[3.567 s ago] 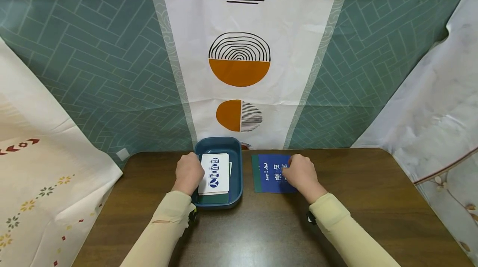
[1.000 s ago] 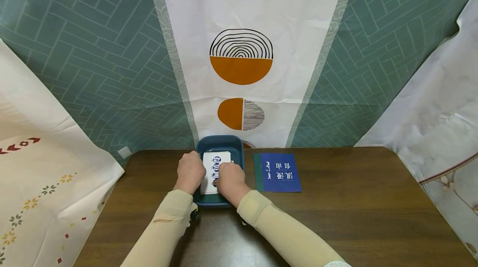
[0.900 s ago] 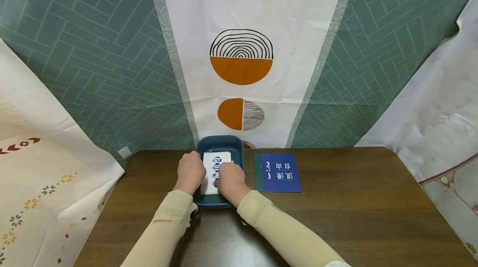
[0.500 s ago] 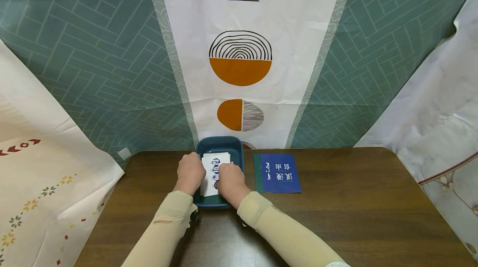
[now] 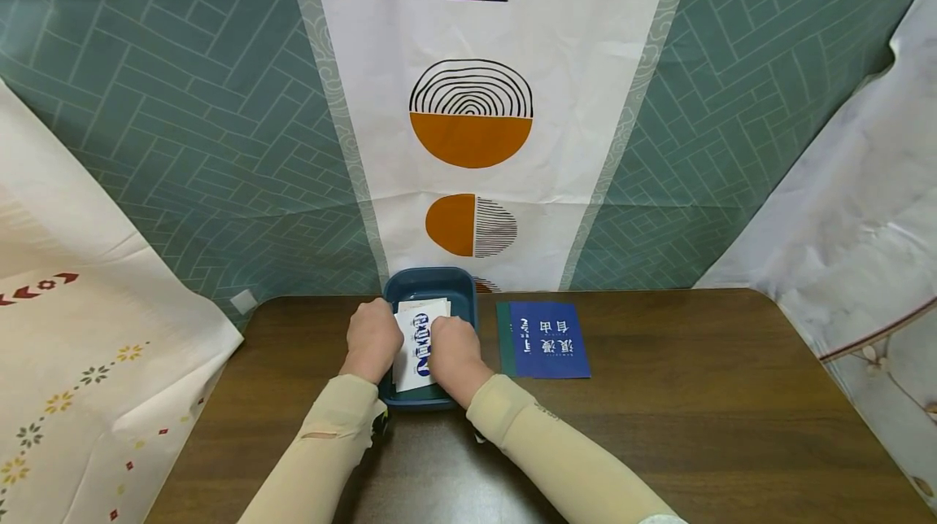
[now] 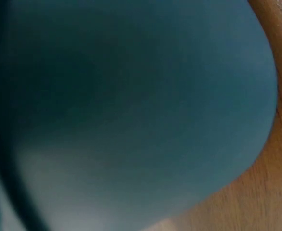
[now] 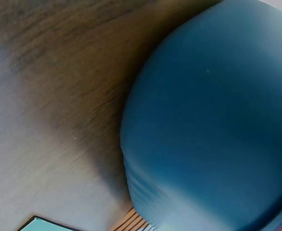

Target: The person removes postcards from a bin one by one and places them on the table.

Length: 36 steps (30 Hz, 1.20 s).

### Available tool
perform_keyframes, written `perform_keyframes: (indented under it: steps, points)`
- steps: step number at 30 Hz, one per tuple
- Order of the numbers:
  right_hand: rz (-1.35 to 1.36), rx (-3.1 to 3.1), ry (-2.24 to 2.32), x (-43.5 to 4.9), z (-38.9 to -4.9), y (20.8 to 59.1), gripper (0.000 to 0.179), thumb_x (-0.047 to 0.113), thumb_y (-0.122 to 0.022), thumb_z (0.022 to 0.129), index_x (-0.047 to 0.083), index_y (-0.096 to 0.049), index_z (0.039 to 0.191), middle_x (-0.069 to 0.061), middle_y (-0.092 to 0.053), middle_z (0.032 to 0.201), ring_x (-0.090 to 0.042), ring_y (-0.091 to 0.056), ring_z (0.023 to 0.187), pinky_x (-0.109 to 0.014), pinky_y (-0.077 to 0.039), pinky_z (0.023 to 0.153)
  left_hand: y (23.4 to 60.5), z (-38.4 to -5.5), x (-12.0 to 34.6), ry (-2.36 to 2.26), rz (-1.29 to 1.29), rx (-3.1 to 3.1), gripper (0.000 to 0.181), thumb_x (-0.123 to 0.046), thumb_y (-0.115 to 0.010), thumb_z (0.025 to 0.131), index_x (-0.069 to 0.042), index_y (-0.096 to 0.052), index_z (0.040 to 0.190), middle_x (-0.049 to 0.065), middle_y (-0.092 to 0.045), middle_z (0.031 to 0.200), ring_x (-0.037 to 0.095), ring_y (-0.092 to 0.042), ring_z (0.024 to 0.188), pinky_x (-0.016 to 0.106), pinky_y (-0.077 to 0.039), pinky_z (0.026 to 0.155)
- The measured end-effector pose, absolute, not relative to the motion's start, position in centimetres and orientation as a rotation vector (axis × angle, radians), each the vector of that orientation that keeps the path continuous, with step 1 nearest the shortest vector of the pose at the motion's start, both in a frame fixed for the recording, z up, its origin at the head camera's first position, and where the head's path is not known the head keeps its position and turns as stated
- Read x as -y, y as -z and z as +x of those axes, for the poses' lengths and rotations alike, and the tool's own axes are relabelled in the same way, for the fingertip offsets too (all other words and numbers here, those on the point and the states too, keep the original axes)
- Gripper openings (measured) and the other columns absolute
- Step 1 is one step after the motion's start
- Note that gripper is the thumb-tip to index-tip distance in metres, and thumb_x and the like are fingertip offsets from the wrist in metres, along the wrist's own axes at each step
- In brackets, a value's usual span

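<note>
A dark blue tray [image 5: 430, 273] stands at the far edge of the table, with printed cards inside. My left hand [image 5: 374, 337] grips its left rim with curled fingers. Over the tray's right side, my right hand [image 5: 455, 355] pinches the right edge of a white card [image 5: 411, 353] with blue lettering. That card lies slightly turned, and a second white card [image 5: 424, 304] shows behind its top edge. Dark green shows beneath them. Both wrist views are filled mostly by the tray's outer wall [image 6: 179, 96], and neither shows the fingertips clearly.
Right of the tray, a blue card [image 5: 549, 341] with white characters lies on the brown wooden table [image 5: 703, 394], partly covering a green card [image 5: 506, 341]. Behind the table hangs a patterned cloth [image 5: 468, 141]. A pale cloth [image 5: 110, 361] hangs at the left side.
My right hand has moved from the blue card on the table to the tray. The white card there has turned and slid slightly nearer, uncovering another behind it. My left hand has stayed put.
</note>
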State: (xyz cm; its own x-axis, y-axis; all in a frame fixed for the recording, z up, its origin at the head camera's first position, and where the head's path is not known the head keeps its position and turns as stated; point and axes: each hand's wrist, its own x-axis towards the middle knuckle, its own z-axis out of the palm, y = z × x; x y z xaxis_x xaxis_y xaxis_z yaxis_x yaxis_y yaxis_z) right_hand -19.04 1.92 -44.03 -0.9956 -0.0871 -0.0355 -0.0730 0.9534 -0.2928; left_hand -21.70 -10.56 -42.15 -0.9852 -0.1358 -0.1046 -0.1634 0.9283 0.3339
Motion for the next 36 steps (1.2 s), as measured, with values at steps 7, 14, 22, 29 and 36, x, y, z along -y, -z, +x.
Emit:
perform_keyframes:
  steps: [7, 14, 22, 29, 36]
  points:
    - [-0.087, -3.056, 0.595, -2.3, -19.3, 43.6, 0.022, 0.016, -0.077, 0.072, 0.006, -0.066, 0.088, -0.002, -0.066, 0.071, -0.011, -0.058, 0.056, -0.026, -0.052, 0.052, 42.0, -21.9, 10.5, -0.504, -0.228, -3.012, 0.022, -0.004, -0.064, 0.077, 0.006, -0.065, 0.096, 0.021, -0.067, 0.086, 0.028, -0.064, 0.067, 0.040, -0.054, 0.053]
    - [-0.076, -3.013, 0.771, -2.8, -19.2, 43.2, 0.015, 0.012, -0.072, 0.077, 0.003, -0.066, 0.088, -0.003, -0.066, 0.069, -0.009, -0.057, 0.051, -0.023, -0.049, 0.047, 42.0, -21.9, 10.4, -0.503, -0.225, -3.019, 0.020, -0.003, -0.064, 0.077, 0.007, -0.065, 0.095, 0.022, -0.068, 0.085, 0.028, -0.065, 0.063, 0.039, -0.054, 0.052]
    - [-0.044, -2.919, 0.952, -3.6, -19.1, 42.6, 0.023, 0.012, -0.070, 0.081, 0.000, -0.063, 0.099, -0.006, -0.066, 0.076, -0.010, -0.061, 0.054, -0.024, -0.051, 0.048, 42.2, -21.6, 10.2, -0.523, -0.261, -2.995, 0.024, -0.003, -0.066, 0.077, 0.007, -0.063, 0.099, 0.021, -0.066, 0.085, 0.025, -0.060, 0.059, 0.041, -0.056, 0.057]
    - [0.023, -2.814, 1.150, -4.3, -19.2, 42.2, 0.027, 0.014, -0.069, 0.082, -0.001, -0.066, 0.104, -0.011, -0.070, 0.087, -0.014, -0.067, 0.061, -0.028, -0.053, 0.049, 42.2, -21.6, 10.3, -0.592, -0.275, -2.974, 0.027, -0.005, -0.070, 0.074, 0.006, -0.064, 0.098, 0.020, -0.066, 0.085, 0.025, -0.059, 0.058, 0.039, -0.053, 0.049]
    - [-0.008, -2.832, 1.211, -5.2, -19.7, 42.5, 0.028, 0.016, -0.072, 0.079, 0.000, -0.069, 0.102, -0.009, -0.071, 0.090, -0.011, -0.066, 0.068, -0.024, -0.053, 0.053, 42.3, -21.7, 10.4, -0.637, -0.289, -2.963, 0.028, -0.005, -0.070, 0.074, 0.007, -0.063, 0.098, 0.021, -0.065, 0.085, 0.025, -0.058, 0.058, 0.035, -0.050, 0.043]
